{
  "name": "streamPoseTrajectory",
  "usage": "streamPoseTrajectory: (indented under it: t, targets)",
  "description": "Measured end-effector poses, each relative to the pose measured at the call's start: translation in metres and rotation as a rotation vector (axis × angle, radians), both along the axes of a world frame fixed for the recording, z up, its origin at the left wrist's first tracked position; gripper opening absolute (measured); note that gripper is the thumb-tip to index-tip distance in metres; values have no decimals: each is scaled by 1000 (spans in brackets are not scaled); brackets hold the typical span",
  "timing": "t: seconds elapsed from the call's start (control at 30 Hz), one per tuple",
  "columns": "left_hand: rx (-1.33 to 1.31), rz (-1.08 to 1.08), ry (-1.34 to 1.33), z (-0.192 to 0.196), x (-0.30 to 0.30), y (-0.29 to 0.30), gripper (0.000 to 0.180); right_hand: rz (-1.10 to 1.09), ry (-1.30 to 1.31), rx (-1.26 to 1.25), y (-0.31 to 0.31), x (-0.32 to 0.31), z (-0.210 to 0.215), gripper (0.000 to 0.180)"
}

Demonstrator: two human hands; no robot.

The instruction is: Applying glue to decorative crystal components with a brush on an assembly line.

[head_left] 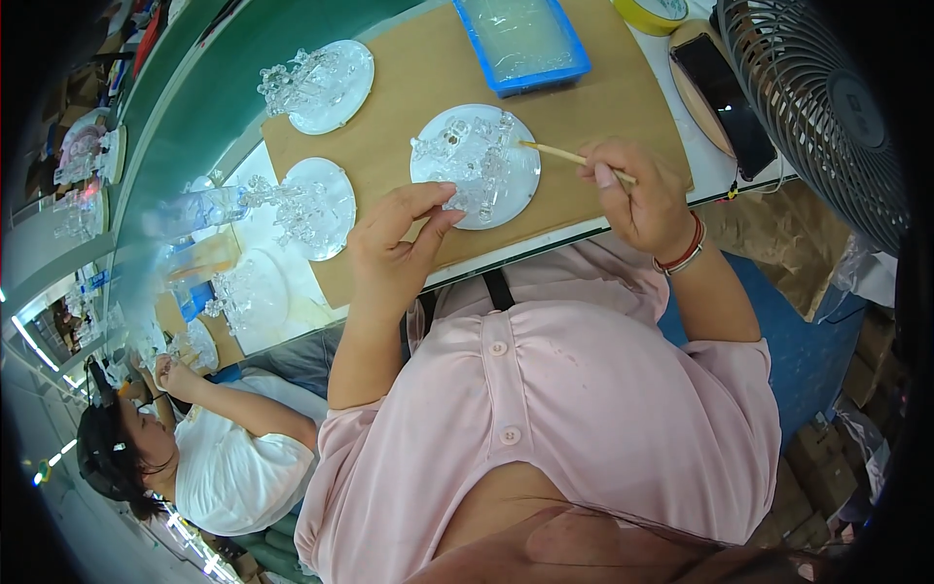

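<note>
A clear glass ornament on a round white base [479, 161] lies on a brown board [409, 97] in front of me. My left hand [399, 238] grips the near edge of this ornament with thumb and fingers. My right hand [642, 195] pinches a thin wooden stick [555, 151], and the stick's tip touches the ornament's right side. A red band circles my right wrist.
Two similar glass ornaments [321, 83] [306, 204] lie on the board's left. A blue tray [522, 39] with clear liquid sits at the far edge, a yellow tape roll [654, 12] and a phone [720, 88] to the right, a fan [827, 107] beyond. Another person [224, 448] works at my left.
</note>
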State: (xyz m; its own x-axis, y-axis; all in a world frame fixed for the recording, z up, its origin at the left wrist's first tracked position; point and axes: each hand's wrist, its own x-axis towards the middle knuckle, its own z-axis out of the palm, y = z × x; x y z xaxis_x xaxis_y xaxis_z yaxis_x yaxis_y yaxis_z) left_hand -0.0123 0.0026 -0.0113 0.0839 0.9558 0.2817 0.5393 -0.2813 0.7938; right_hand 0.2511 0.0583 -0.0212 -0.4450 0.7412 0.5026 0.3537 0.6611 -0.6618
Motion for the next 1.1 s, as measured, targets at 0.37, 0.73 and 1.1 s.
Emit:
streamPoseTrajectory:
  t: [0.37,0.73,1.1]
  targets:
    - [44,61,-86,-8,16,1,27,18,4,65,-1,5,-1,15]
    - [42,63,-117,-8,21,2,24,110,42,90,-15,-5,-7,15]
    - [54,64,0,-2,17,4,16,58,3,58,0,11,-7,15]
